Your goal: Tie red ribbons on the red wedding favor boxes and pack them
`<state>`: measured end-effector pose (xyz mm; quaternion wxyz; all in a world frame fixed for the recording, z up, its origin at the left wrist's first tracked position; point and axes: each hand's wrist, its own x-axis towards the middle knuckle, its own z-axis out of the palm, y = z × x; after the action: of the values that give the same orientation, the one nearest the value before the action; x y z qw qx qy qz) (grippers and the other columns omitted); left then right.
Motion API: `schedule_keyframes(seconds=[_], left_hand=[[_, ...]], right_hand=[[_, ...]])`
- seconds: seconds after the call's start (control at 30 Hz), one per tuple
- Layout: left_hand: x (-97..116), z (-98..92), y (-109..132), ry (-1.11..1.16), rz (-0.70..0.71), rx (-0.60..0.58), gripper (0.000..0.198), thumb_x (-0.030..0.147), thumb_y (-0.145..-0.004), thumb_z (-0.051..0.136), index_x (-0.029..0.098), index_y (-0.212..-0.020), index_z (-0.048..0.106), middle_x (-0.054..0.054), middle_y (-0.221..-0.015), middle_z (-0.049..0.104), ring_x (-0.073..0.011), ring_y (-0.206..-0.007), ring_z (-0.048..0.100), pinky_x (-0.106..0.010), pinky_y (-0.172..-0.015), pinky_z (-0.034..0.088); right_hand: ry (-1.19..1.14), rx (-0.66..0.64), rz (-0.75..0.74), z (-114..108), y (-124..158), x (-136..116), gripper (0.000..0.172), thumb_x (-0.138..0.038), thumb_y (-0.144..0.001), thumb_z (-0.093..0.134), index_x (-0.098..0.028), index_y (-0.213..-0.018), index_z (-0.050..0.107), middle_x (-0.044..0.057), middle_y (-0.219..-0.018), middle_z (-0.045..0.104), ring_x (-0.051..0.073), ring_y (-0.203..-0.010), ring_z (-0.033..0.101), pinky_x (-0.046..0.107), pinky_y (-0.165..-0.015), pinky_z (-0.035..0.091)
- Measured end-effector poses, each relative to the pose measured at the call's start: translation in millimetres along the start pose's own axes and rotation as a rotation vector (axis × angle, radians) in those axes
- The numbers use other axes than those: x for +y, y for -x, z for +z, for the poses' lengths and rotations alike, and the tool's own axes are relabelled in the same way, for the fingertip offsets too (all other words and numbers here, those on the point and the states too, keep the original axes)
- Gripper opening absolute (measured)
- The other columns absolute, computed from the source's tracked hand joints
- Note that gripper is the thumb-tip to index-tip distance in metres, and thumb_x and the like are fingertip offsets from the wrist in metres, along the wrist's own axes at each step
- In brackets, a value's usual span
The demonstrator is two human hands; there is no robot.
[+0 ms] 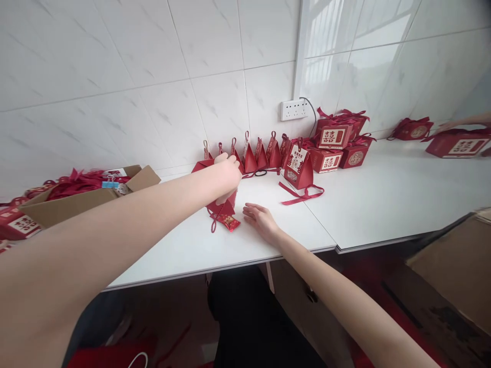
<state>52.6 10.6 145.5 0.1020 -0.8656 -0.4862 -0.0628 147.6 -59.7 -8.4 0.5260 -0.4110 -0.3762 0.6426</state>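
Note:
My left hand (229, 176) is over a red box (227, 205) near the middle of the table, its fingers curled and partly hidden; I cannot make out what they grip. A twisted cord (214, 224) hangs from the box onto the white tabletop. Beside the cord lies a small red packet (229, 222). To the right, my right hand (261, 219) rests at the tabletop with its fingers extended and nothing held. Farther right stands a tall red gift box (299, 167) with a white tag, and a loose red ribbon (303, 196) lies in front of it.
Several small triangular red boxes (262, 154) line the wall. Stacked red boxes (330, 160) stand behind right. At far left is a cardboard box (72, 204) of ribbons. Another person's hand (466, 121) touches a red box (456, 144) at far right.

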Motion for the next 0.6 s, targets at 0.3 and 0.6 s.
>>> schedule_keyframes(seconds=[0.3,0.6], left_hand=[[-39,-37.4,27,-0.19,0.148,-0.279,0.059,0.06,-0.056,0.067,0.019,-0.099,0.063,-0.007,-0.102,0.054,-0.036,-0.119,0.036,-0.054,-0.103,0.017],[-93,-41.8,46,-0.206,0.046,-0.167,0.095,0.065,-0.057,0.059,0.02,-0.137,0.033,-0.008,-0.127,0.034,-0.042,-0.126,0.021,-0.06,-0.1,0.018]], right_hand=[[0.154,0.007,-0.095,-4,2,1,0.025,-0.029,-0.082,0.045,-0.017,-0.096,0.062,0.009,-0.12,0.057,0.019,-0.113,0.054,0.031,-0.09,0.049],[0.483,-0.045,-0.168,-35,-15,-26,0.013,-0.022,-0.075,0.05,-0.017,-0.08,0.061,0.007,-0.095,0.062,0.017,-0.091,0.058,0.033,-0.078,0.051]])
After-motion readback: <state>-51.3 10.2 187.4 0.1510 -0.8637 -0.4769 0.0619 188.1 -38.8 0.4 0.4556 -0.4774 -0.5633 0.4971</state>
